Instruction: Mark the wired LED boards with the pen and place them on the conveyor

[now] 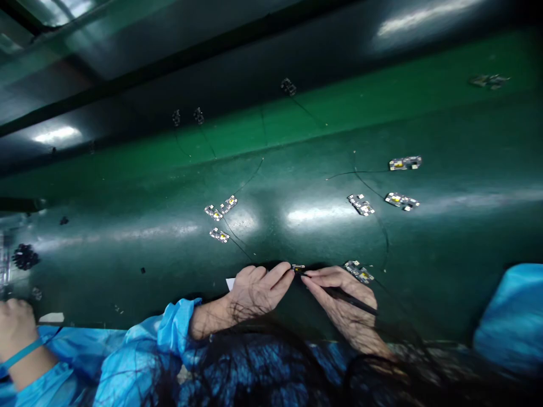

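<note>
My left hand (258, 289) pinches a small circuit board (298, 268) between thumb and fingertips, just above the green work surface. My right hand (345, 299) is closed around slim black tweezers (356, 302), held like a pen. Their tip points at the board from the right and appears to touch it; the exact contact is too small to make out. Right beside my right hand's knuckles lies another circuit board (358, 272) with a thin black wire. A white paper corner (230, 284) shows from behind my left hand.
Several circuit boards with thin wires lie ahead, one group with a board (219, 235) to the left, another with a board (402, 201) to the right. Another person's hand (19, 328) is at far left, near a black clustered object (25, 256). A blue sleeve (511, 316) is at right.
</note>
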Demonstrator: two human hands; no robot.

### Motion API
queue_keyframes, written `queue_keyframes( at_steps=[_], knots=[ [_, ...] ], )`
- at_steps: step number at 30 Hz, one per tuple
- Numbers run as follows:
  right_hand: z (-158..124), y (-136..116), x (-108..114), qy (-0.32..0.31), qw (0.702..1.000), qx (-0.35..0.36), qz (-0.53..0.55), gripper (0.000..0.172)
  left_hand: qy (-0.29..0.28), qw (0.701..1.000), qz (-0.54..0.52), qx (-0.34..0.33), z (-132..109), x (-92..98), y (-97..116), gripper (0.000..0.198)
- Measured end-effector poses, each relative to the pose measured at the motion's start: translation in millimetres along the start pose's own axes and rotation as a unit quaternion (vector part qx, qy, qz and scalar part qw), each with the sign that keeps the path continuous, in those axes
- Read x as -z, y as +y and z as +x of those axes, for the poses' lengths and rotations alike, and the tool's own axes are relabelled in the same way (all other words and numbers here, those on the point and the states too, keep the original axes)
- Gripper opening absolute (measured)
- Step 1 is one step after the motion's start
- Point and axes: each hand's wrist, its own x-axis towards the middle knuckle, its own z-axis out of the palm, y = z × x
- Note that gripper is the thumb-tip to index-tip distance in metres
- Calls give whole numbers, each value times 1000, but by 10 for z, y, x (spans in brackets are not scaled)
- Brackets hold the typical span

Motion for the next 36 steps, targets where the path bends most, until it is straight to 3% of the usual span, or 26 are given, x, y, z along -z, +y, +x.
queue_keyframes(
  at_steps=[6,16,25,31,36],
  knots=[
    [14,-27,0,-7,1000,14,2,14,32,999,-8,15,43,11,-2,32],
    [17,-57,-10,4,1000,-4,-7,13,-17,1000,1,4,-4,-23,10,34],
    [25,-83,7,-1,1000,5,-6,14,22,1000,6,13,30,9,8,29],
    [4,-43,-3,10,1000,3,1,15,-36,999,22,-9,10,28,23,37],
    [29,-69,10,-9,1000,12,-1,12,-31,999,19,-6,-2,33,28,36]
  ],
)
